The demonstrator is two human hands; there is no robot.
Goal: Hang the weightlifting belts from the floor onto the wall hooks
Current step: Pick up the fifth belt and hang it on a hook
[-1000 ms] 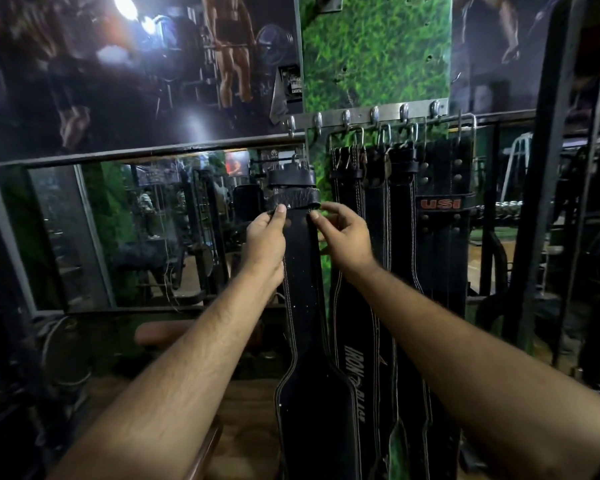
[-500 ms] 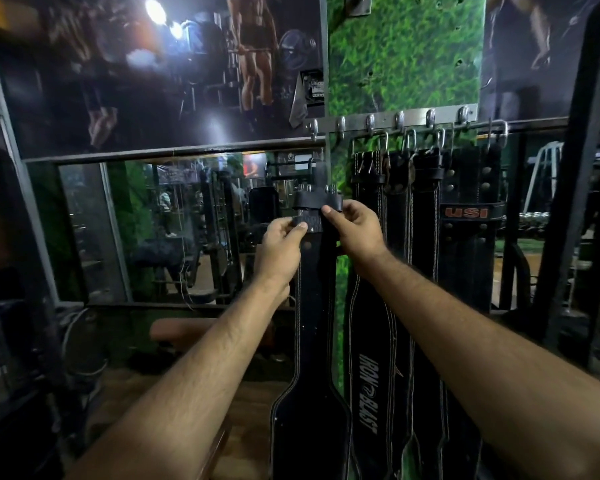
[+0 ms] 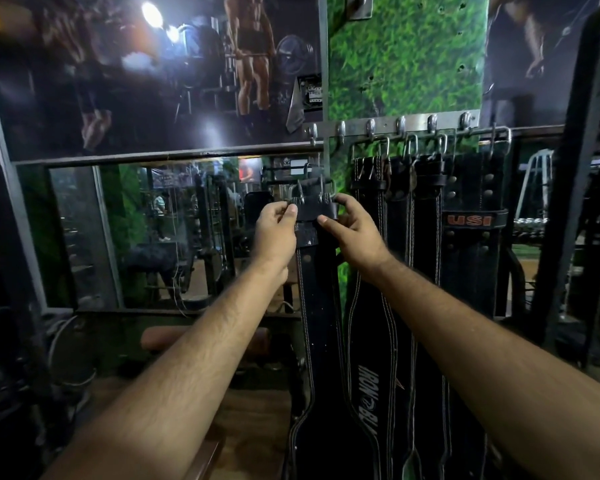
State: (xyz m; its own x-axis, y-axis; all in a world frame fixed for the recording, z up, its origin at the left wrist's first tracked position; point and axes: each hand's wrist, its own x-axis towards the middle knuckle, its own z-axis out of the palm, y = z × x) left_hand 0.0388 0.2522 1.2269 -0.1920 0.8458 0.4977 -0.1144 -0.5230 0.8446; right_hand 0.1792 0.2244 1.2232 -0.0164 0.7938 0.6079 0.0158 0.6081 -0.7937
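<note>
Black belt (image 3: 321, 306) buckle raised nearer hooks (image 3: 342, 128) | left hand (image 3: 274, 233), right hand (image 3: 355, 233) both gripping it

Both arms outstretched, left hand (image 3: 278, 226) and right hand (image 3: 354, 227) pinching closed

Black belt (image 3: 317, 306) with white stitching hangs vertical, buckle end up, below the hook rail (image 3: 395, 124), not yet on a hook. Four more black belts (image 3: 430, 271) hang from the rail's hooks, side by side at right.
</note>
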